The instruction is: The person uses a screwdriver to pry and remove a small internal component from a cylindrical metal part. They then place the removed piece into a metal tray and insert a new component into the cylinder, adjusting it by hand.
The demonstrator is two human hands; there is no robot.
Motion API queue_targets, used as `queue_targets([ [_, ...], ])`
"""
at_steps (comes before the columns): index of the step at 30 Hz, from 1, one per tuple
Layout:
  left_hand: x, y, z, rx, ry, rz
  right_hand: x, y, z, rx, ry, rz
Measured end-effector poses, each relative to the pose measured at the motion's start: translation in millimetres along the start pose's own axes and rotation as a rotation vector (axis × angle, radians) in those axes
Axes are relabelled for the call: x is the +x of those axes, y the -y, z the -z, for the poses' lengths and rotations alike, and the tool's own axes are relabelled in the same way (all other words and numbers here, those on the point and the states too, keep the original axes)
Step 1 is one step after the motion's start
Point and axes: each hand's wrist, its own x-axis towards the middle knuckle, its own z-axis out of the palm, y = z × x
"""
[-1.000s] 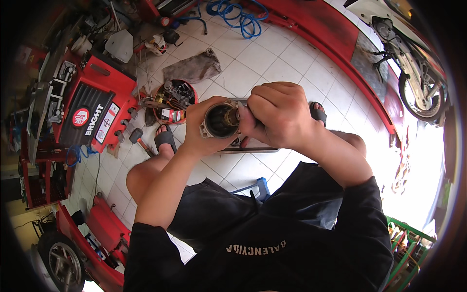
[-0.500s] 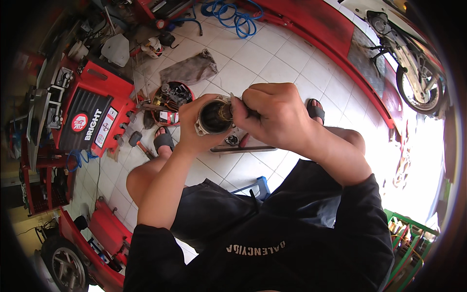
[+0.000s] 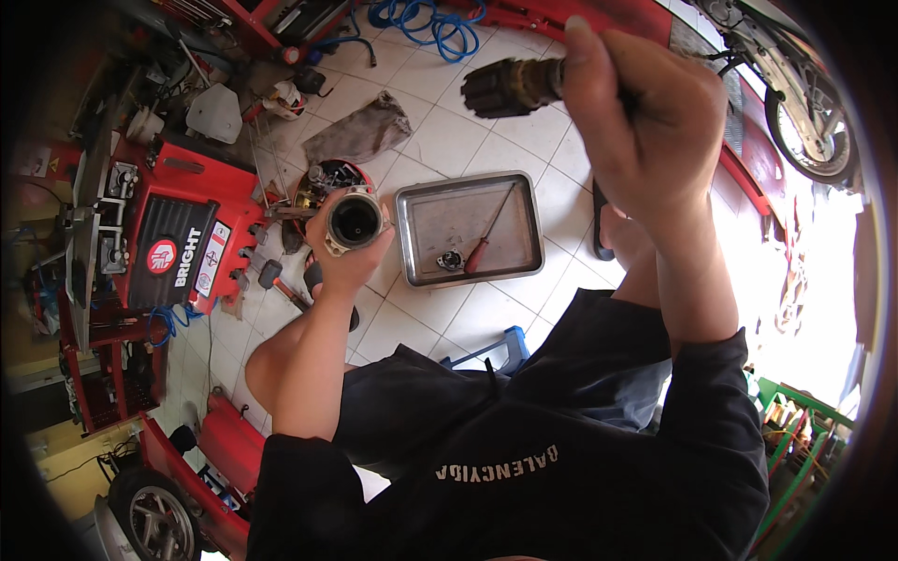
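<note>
My left hand (image 3: 348, 266) is wrapped round a cylindrical metal motor housing (image 3: 335, 241), its open, dark bore facing up. Raised up and to the right, my right hand (image 3: 647, 122) grips a motor armature (image 3: 510, 89) by one end. The armature has a dark slotted core and brownish windings, and it is well apart from the housing. On the floor between my feet lies a metal tray (image 3: 405, 234). Inside it are a screwdriver (image 3: 480, 251) with a red handle and a small round part (image 3: 451, 260).
A red container of metal parts (image 3: 344, 176) stands beyond my left hand. Nearby are a hammer (image 3: 282, 286), a dirty grey cloth (image 3: 359, 131) and a red-and-black machine (image 3: 178, 234). Blue hose (image 3: 426, 23) coils at the far side; a motorcycle wheel (image 3: 812, 131) is at far right.
The armature has come out of the housing and moved up and right with my right hand. My left hand has shifted left with the housing, uncovering the tray.
</note>
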Motion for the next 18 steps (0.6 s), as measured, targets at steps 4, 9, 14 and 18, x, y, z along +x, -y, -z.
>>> queue_targets([
  [4, 1, -21, -7, 0.066, 0.103, -0.057, -20, 12, -18, 0.038, 0.228, 0.040],
  [9, 3, -34, -14, -0.001, 0.199, -0.094, -43, 27, -52, 0.275, 0.220, 0.118],
  [14, 0, -45, -20, 0.001, 0.207, -0.115, -43, 34, -57, 0.260, 0.275, 0.122],
  [18, 0, -50, -23, 0.060, 0.229, -0.132, -48, 35, -60, 0.278, 0.286, 0.133],
])
